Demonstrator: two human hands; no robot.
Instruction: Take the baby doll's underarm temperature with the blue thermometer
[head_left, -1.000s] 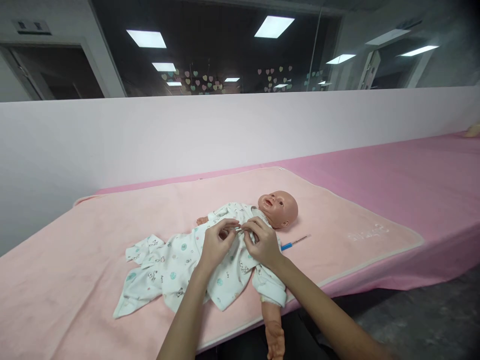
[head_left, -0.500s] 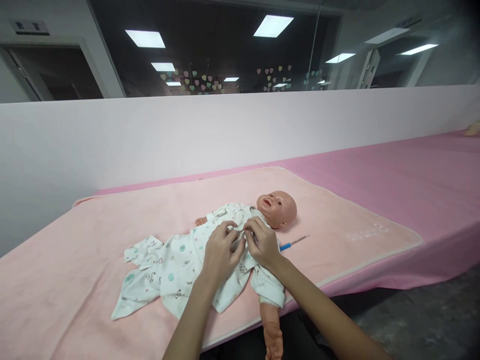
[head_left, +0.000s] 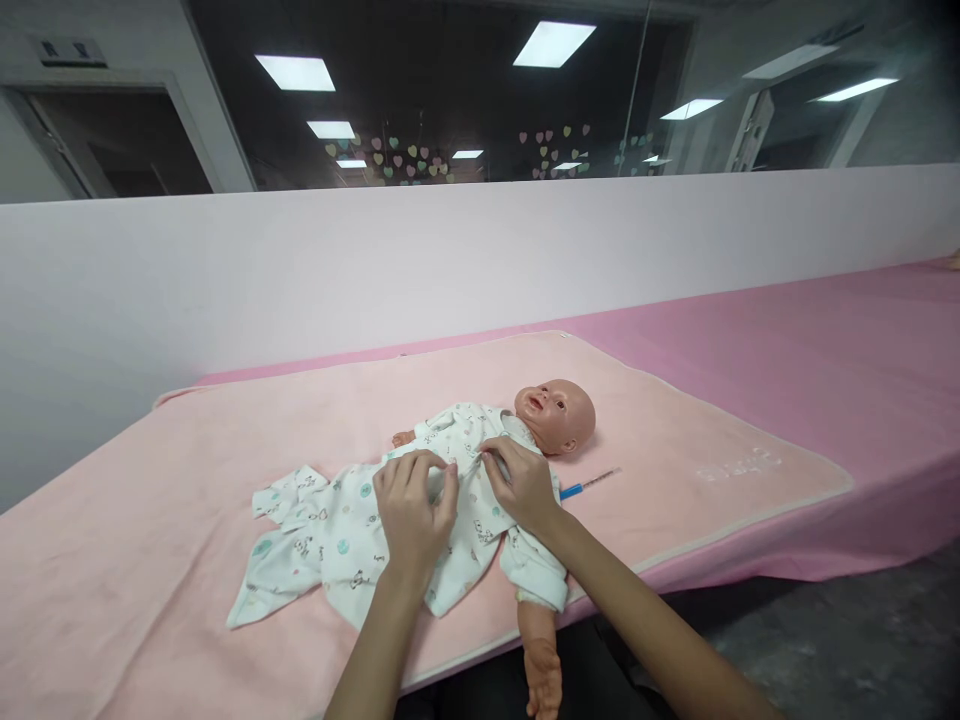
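Note:
A baby doll (head_left: 556,414) lies on its back on a light pink blanket (head_left: 675,440), dressed in a white printed garment (head_left: 337,530). My left hand (head_left: 411,515) rests on the garment over the doll's belly, fingers curled onto the fabric. My right hand (head_left: 521,485) pinches the garment's front edge at the doll's chest, close under the chin. The two hands are a little apart. One doll arm (head_left: 541,665) hangs over the blanket's front edge.
A thin thermometer with a blue end (head_left: 589,485) lies on the blanket right of the doll's head. The blanket lies on a long pink padded table (head_left: 825,340) against a white partition (head_left: 450,270). The floor (head_left: 847,640) drops off at the front right.
My left hand has slid leftwards and down from the chest onto the belly, parting from my right hand. My right hand stays at the chest.

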